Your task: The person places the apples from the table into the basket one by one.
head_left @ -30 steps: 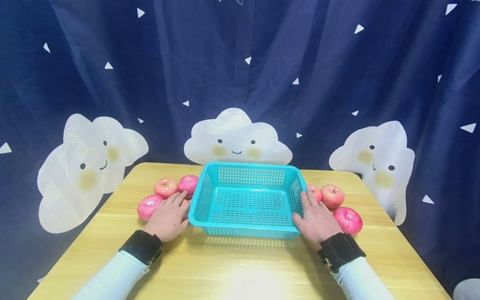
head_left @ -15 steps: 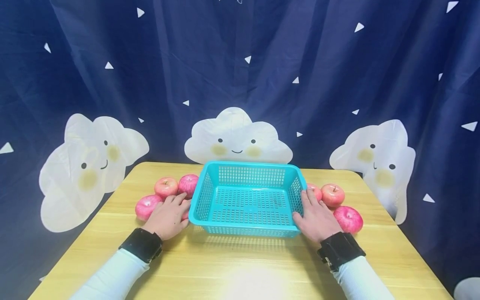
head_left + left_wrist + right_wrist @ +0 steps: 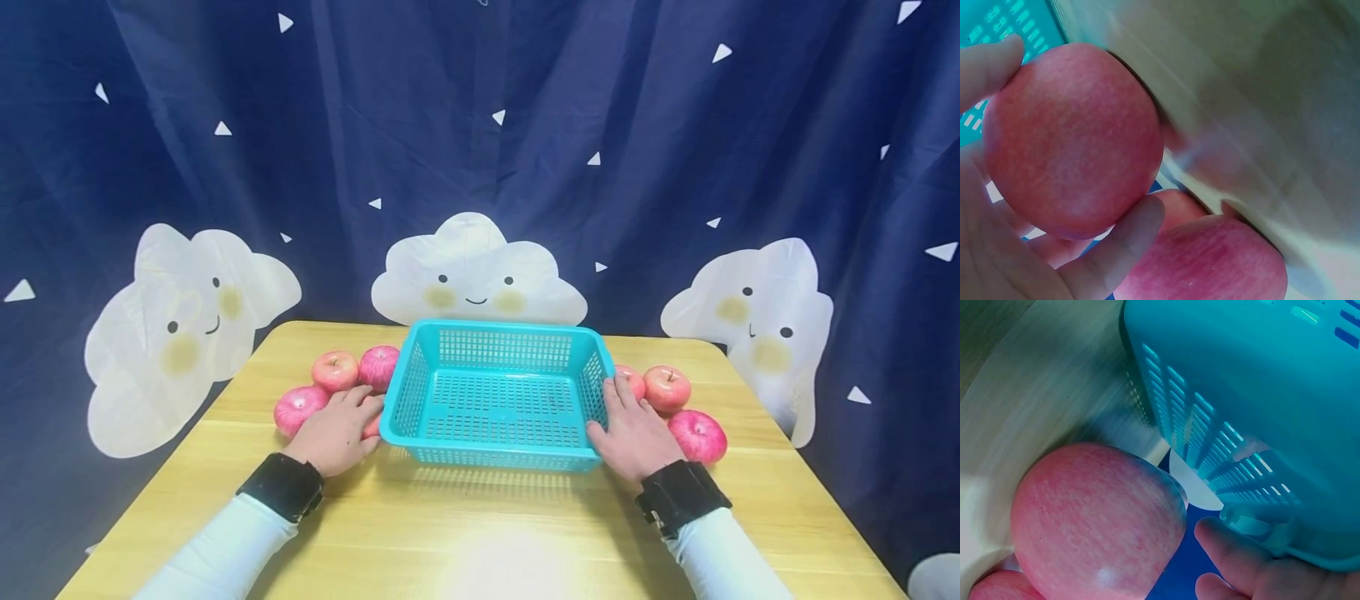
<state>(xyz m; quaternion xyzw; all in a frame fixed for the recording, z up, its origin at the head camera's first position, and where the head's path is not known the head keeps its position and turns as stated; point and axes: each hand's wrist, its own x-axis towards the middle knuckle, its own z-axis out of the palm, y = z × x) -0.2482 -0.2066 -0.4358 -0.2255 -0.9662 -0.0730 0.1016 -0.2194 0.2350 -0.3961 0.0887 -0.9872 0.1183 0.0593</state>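
A turquoise plastic basket (image 3: 502, 415) with perforated walls stands between my two hands, with nothing in it. At its left side, my left hand (image 3: 337, 433) curls its fingers and thumb round an apple (image 3: 1079, 140); the head view shows only a sliver of this fruit beside the basket. Several more apples lie around that hand, such as a pinkish-red apple (image 3: 298, 408). My right hand (image 3: 637, 433) grips the basket's right rim near the front corner, the thumb reaching over the inner edge. Close beside the right hand sits another apple (image 3: 1100, 522).
Beyond the right hand are a paler apple (image 3: 667, 388), one partly hidden by the basket, and a deep pink apple (image 3: 698, 437). A wooden table (image 3: 480, 533) carries everything. A dark blue curtain (image 3: 480, 150) with clouds and triangles hangs behind its far edge.
Between my left fingers and the basket, a bit of the held apple has come into sight. The pinkish-red apple shifted slightly left, then back. My right hand and the basket look still.
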